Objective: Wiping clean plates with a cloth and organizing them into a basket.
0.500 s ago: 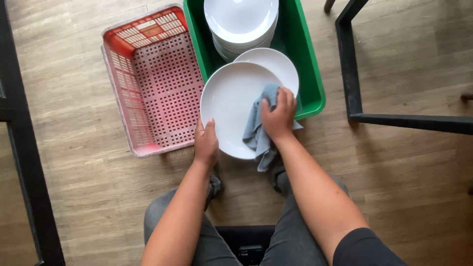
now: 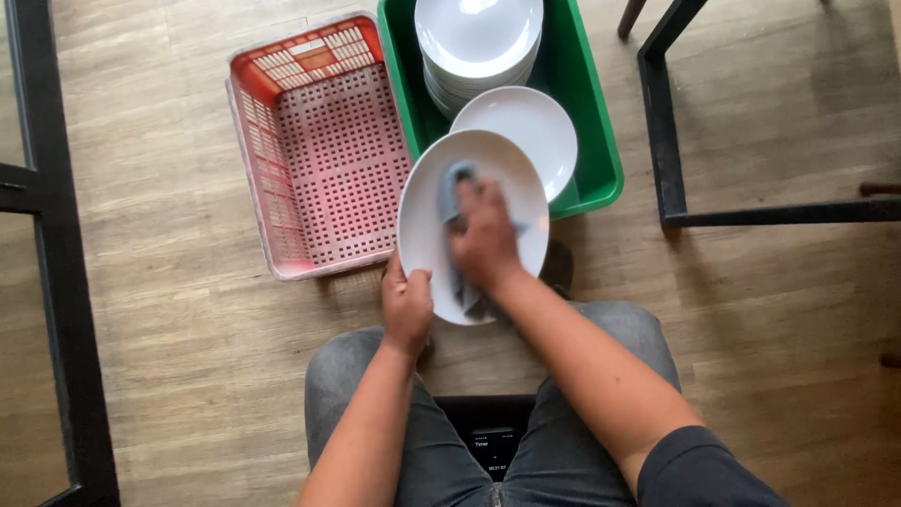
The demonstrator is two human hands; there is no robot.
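A white oval plate (image 2: 422,216) is held at its near rim by the left hand (image 2: 407,308), whose grip is closed on the edge with the thumb lying over the plate's face. A grey-blue cloth (image 2: 457,183) is pressed against the middle of the plate under the right hand (image 2: 484,235); the fingers are curled onto the cloth, so this grip is closed on it, and a tail of the cloth hangs below the palm. The right hand appears blurred.

Just beyond the held plate, a second white plate (image 2: 530,127) is leaned inside a green plastic tub (image 2: 601,141), its lower edge hidden behind the plate in the grip. Farther beyond, a stack of white plates (image 2: 479,42) is seen in the same tub. To the left of the left-hand grip, touching the tub's side, a red perforated crate (image 2: 324,150) is set on the wooden floor (image 2: 169,310). Beneath both grips, knees in grey trousers (image 2: 347,376) are visible. Well to the right, black metal furniture legs (image 2: 662,141) stand on the floor.
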